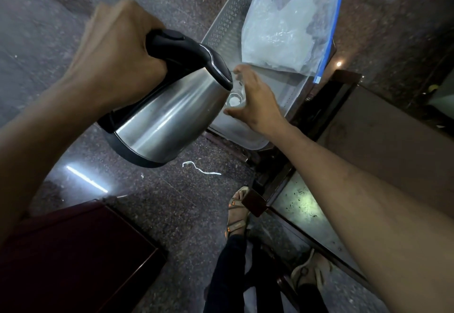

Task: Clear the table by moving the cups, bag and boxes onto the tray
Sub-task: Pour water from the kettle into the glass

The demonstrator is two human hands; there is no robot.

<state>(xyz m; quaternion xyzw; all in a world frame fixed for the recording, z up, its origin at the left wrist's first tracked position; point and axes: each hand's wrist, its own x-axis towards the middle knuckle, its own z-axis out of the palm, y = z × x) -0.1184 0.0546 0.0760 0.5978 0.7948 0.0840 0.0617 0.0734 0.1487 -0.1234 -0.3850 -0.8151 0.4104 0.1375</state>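
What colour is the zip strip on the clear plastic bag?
Blue, running along the right edge of the clear plastic bag lying on the tray; the head view shows it.

- Looks like a home's living or sitting room, though it's dim in here.
- Polished speckled stone floor underfoot, catching a streak of lamp glare.
- Dark wooden low table with a glass top, and dark red wooden furniture nearby.
- A steel electric kettle and a plastic tray: household things.
- Sandalled feet on the floor.
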